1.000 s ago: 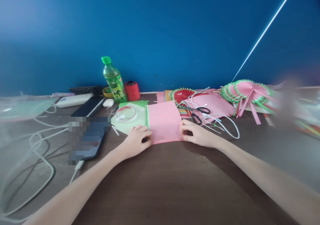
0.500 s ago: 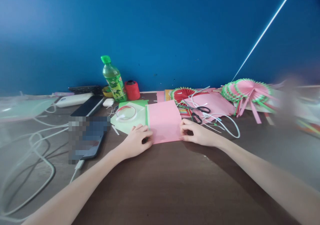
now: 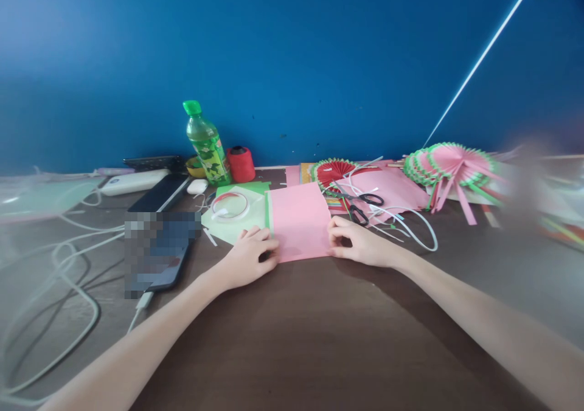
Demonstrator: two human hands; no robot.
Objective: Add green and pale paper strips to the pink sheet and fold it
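Note:
A pink sheet of paper [image 3: 298,222] with a green strip down its left edge lies flat on the brown table in front of me. My left hand [image 3: 253,254] is closed at its lower left corner, thumb and fingers curled together on the edge. At the lower right corner my right hand [image 3: 356,242] pinches the paper in the same way. Just beyond the right hand lie black-handled scissors [image 3: 365,205]. Left of the pink sheet, a roll of clear tape [image 3: 230,206] rests on pale green paper [image 3: 228,231].
A green drink bottle [image 3: 207,146] and a red thread spool [image 3: 240,164] stand by the blue wall. Phones [image 3: 176,259] and white cables [image 3: 86,283] are at left. Folded paper fans [image 3: 451,162], pink paper [image 3: 392,186] and a loose white cable [image 3: 424,219] lie at right.

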